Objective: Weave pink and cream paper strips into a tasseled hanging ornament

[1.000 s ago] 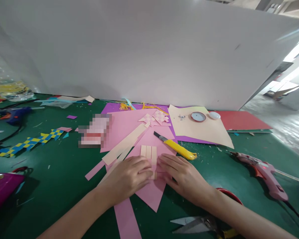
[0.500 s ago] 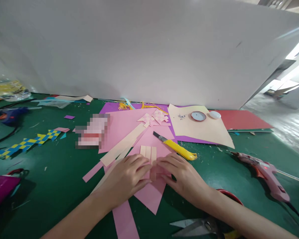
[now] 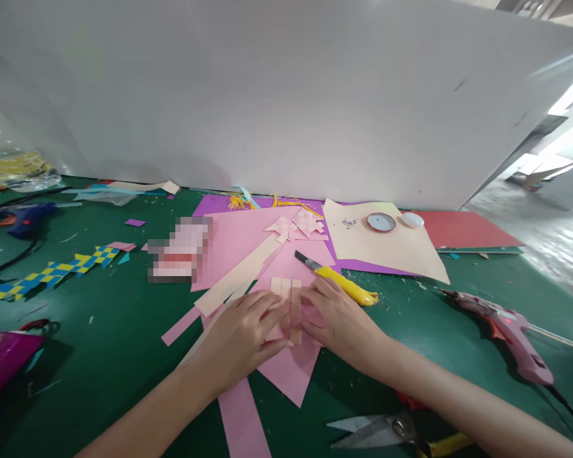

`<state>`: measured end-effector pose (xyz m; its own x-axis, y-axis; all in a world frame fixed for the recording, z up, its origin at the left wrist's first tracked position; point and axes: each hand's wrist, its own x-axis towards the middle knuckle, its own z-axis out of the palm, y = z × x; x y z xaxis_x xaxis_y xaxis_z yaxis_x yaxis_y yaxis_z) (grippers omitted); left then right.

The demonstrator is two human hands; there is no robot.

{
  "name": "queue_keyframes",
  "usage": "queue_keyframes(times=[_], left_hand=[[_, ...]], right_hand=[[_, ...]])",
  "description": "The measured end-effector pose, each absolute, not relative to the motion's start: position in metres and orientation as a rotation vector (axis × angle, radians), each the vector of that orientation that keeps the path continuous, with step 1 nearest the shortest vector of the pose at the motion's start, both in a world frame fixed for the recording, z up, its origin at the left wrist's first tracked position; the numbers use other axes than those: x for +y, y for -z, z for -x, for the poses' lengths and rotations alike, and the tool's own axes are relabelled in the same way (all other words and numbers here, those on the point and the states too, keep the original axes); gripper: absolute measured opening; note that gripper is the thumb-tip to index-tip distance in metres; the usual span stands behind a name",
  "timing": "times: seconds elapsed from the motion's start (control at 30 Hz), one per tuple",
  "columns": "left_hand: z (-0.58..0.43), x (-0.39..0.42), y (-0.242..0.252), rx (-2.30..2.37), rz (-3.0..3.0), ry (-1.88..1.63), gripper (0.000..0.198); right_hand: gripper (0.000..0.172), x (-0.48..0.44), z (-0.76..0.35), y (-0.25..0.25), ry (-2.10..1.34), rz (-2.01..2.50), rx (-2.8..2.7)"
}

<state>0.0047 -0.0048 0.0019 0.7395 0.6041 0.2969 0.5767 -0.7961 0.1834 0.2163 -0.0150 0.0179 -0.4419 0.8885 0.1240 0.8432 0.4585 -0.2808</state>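
My left hand (image 3: 251, 327) rests on several cream paper strips (image 3: 296, 292) lying side by side, its fingers bent and holding them down. My right hand (image 3: 337, 315) grips at the right edge of the same strips, thumb and fingers close together. Whatever is under the fingertips is partly hidden. Below the strips lies pink paper (image 3: 289, 375), its pointed corner toward me. Just beyond my right hand is a yellow utility knife (image 3: 351, 286) with its blade out. Longer cream strips (image 3: 239, 273) slant away beside my left hand.
Woven pink-and-cream pieces (image 3: 296, 222) lie at the back. Scissors (image 3: 382, 429) sit under my right forearm. A pink glue gun (image 3: 510, 324) is at right; a blue-yellow woven strip (image 3: 57, 273) and a magenta tool (image 3: 9, 366) are at left. A grey panel (image 3: 286, 102) stands behind.
My right hand has shifted slightly up and left along the strips, and its forearm now covers more of the scissors' red handle. My left hand stays nearly in place.
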Motion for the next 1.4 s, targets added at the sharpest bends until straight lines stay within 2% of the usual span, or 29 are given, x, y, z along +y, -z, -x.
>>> queue_keyframes(times=[0.2,0.4,0.47,0.63,1.0,1.17,1.4], left_hand=[[-0.006,-0.005,-0.002,0.981,-2.849,-0.555,0.040],[-0.002,-0.003,0.002,1.013,-2.865,-0.534,0.047],[-0.002,-0.003,0.002,1.009,-2.864,-0.517,0.047],[-0.003,-0.004,0.000,0.960,-2.848,-0.562,0.043],[-0.004,-0.004,-0.002,0.898,-2.879,-0.546,0.037],[-0.005,-0.004,-0.007,0.814,-2.888,-0.532,0.025],[-0.005,-0.004,-0.007,0.777,-2.896,-0.570,0.023]], right_hand=[[0.011,-0.022,-0.216,-0.018,-0.211,1.468,-2.543],[0.046,-0.031,-0.218,-0.001,-0.052,1.384,-2.512],[0.052,-0.032,-0.218,0.001,-0.050,1.391,-2.510],[0.047,-0.032,-0.218,0.001,-0.058,1.366,-2.507],[0.055,-0.030,-0.217,0.004,-0.082,1.357,-2.512],[0.053,-0.031,-0.218,0.006,-0.043,1.340,-2.509],[0.052,-0.032,-0.217,0.008,-0.013,1.351,-2.504]])
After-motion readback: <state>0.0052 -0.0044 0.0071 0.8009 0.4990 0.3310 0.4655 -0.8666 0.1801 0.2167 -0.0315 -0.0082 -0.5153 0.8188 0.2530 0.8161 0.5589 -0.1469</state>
